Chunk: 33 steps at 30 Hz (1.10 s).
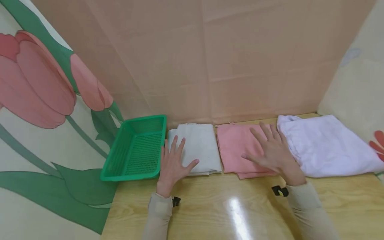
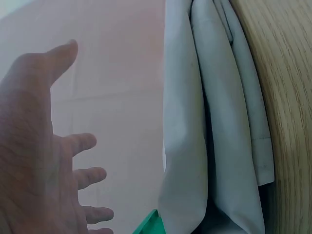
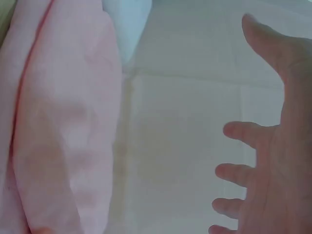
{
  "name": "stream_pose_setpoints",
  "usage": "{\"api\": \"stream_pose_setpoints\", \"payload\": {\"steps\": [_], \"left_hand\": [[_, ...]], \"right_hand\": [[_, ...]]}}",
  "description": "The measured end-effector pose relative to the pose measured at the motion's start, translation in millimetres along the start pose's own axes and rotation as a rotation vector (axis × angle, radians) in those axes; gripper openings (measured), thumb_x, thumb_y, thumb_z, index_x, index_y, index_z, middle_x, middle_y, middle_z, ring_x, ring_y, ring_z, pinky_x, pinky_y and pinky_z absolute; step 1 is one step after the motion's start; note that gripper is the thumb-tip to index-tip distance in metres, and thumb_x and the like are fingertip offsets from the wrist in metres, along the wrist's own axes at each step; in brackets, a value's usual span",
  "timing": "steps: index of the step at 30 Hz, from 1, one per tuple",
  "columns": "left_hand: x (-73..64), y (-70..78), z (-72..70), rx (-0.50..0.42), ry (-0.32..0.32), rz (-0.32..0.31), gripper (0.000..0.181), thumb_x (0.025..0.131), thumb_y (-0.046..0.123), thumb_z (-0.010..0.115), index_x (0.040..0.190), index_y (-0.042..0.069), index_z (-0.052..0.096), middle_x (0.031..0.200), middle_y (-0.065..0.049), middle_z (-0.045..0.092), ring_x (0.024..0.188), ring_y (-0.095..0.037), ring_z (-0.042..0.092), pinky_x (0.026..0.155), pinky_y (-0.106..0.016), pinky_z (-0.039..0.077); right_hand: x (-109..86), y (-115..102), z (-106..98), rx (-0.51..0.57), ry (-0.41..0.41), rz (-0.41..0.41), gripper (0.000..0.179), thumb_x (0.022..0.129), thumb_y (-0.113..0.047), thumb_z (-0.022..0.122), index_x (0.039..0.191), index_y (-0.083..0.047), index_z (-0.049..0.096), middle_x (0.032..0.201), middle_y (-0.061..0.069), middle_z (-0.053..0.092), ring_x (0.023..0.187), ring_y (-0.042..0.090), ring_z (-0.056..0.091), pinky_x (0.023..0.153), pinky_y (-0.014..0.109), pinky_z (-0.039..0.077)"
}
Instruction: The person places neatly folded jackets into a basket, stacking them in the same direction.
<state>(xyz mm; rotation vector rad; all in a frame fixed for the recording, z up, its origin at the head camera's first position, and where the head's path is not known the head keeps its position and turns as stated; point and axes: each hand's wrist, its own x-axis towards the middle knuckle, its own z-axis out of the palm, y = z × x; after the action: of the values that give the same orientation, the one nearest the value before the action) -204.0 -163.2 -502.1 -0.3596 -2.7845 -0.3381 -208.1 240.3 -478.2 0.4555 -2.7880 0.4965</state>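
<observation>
My left hand point(image 1: 173, 165) hovers with spread fingers between a green plastic basket point(image 1: 111, 166) and a folded pale grey cloth point(image 1: 202, 146). In the left wrist view, a gap shows between that hand point(image 2: 34, 151) and the cloth's stacked folds point(image 2: 185, 122). Fingers spread wide, my right hand point(image 1: 274, 153) is over the right part of a folded pink cloth point(image 1: 232, 146). The right wrist view has this hand point(image 3: 273, 161) apart from the pink cloth point(image 3: 68, 122). Neither hand holds anything.
A larger lavender-white folded cloth point(image 1: 330, 146) lies at the right end of the wooden table point(image 1: 210, 206). Behind the row hangs a tan fabric sheet point(image 1: 210, 60). A wall painted with tulips point(image 1: 45, 76) stands at the left. The basket shows its bare perforated bottom.
</observation>
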Motion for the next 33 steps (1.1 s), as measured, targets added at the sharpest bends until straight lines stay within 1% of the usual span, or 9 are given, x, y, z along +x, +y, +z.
{"api": "stream_pose_setpoints", "payload": {"steps": [5, 8, 11, 14, 19, 21, 24, 29, 33], "left_hand": [[3.1, -1.1, 0.8, -0.024, -0.003, 0.01, 0.098, 0.092, 0.083, 0.052, 0.169, 0.025, 0.033, 0.176, -0.013, 0.027, 0.159, -0.055, 0.021, 0.123, -0.073, 0.027], [5.2, -1.9, 0.7, -0.033, -0.008, 0.015, 0.096, 0.093, 0.079, 0.054, 0.169, 0.023, 0.034, 0.175, -0.015, 0.029, 0.157, -0.056, 0.024, 0.122, -0.073, 0.029], [6.6, -2.7, 0.8, -0.046, -0.011, 0.013, 0.094, 0.095, 0.077, 0.055, 0.169, 0.023, 0.035, 0.174, -0.015, 0.031, 0.156, -0.058, 0.026, 0.12, -0.074, 0.032], [7.7, -2.9, 1.3, -0.068, -0.012, 0.019, 0.091, 0.096, 0.075, 0.055, 0.168, 0.021, 0.037, 0.174, -0.016, 0.032, 0.154, -0.058, 0.029, 0.119, -0.074, 0.033], [7.9, -1.4, 4.0, -0.109, -0.03, 0.023, 0.09, 0.098, 0.074, 0.053, 0.169, 0.021, 0.035, 0.174, -0.017, 0.03, 0.153, -0.059, 0.031, 0.119, -0.072, 0.035], [7.2, -0.5, 5.5, -0.12, -0.035, 0.007, 0.089, 0.099, 0.074, 0.052, 0.169, 0.021, 0.034, 0.175, -0.016, 0.029, 0.153, -0.059, 0.031, 0.118, -0.073, 0.036], [6.3, 0.5, 7.6, -0.143, -0.03, -0.027, 0.086, 0.1, 0.072, 0.051, 0.169, 0.022, 0.034, 0.175, -0.016, 0.029, 0.153, -0.059, 0.032, 0.117, -0.073, 0.036], [7.0, 0.1, 12.9, -0.184, -0.023, -0.077, 0.082, 0.103, 0.069, 0.048, 0.169, 0.021, 0.035, 0.175, -0.016, 0.028, 0.153, -0.058, 0.033, 0.117, -0.074, 0.036], [7.2, -2.8, 20.7, -0.205, -0.017, -0.116, 0.082, 0.103, 0.069, 0.047, 0.169, 0.022, 0.035, 0.176, -0.015, 0.026, 0.155, -0.056, 0.031, 0.118, -0.074, 0.034]], "right_hand": [[9.7, -0.5, 10.3, 0.027, 0.152, -0.119, 0.1, 0.081, -0.063, 0.081, 0.159, -0.011, 0.048, 0.165, 0.031, 0.038, 0.151, 0.059, 0.032, 0.119, 0.077, 0.022], [16.6, -4.6, 15.5, 0.077, 0.206, -0.18, 0.094, 0.081, -0.053, 0.084, 0.156, -0.007, 0.052, 0.159, 0.033, 0.045, 0.145, 0.056, 0.042, 0.114, 0.075, 0.032], [21.9, -10.7, 21.8, 0.143, 0.19, -0.192, 0.091, 0.083, -0.047, 0.085, 0.157, -0.006, 0.051, 0.16, 0.032, 0.044, 0.143, 0.055, 0.045, 0.11, 0.076, 0.036], [26.2, -17.3, 28.5, 0.192, 0.143, -0.17, 0.091, 0.086, -0.045, 0.084, 0.16, -0.007, 0.047, 0.163, 0.031, 0.041, 0.145, 0.054, 0.044, 0.111, 0.076, 0.036], [29.3, -29.8, 38.7, 0.249, 0.06, -0.08, 0.086, 0.094, -0.048, 0.078, 0.162, -0.009, 0.043, 0.165, 0.027, 0.04, 0.143, 0.054, 0.045, 0.111, 0.075, 0.038], [29.3, -35.6, 43.4, 0.267, 0.025, -0.036, 0.084, 0.097, -0.05, 0.074, 0.163, -0.009, 0.041, 0.165, 0.025, 0.039, 0.142, 0.055, 0.047, 0.109, 0.075, 0.04], [29.9, -43.4, 50.5, 0.304, -0.008, 0.0, 0.081, 0.1, -0.05, 0.07, 0.163, -0.007, 0.041, 0.166, 0.025, 0.038, 0.143, 0.053, 0.046, 0.11, 0.073, 0.041], [32.8, -53.3, 63.0, 0.398, -0.005, 0.006, 0.078, 0.101, -0.047, 0.071, 0.16, -0.003, 0.043, 0.163, 0.025, 0.041, 0.148, 0.046, 0.043, 0.116, 0.068, 0.039], [35.7, -61.1, 71.4, 0.476, -0.003, 0.02, 0.079, 0.1, -0.046, 0.072, 0.159, -0.003, 0.043, 0.161, 0.024, 0.043, 0.148, 0.045, 0.043, 0.119, 0.066, 0.037]]}}
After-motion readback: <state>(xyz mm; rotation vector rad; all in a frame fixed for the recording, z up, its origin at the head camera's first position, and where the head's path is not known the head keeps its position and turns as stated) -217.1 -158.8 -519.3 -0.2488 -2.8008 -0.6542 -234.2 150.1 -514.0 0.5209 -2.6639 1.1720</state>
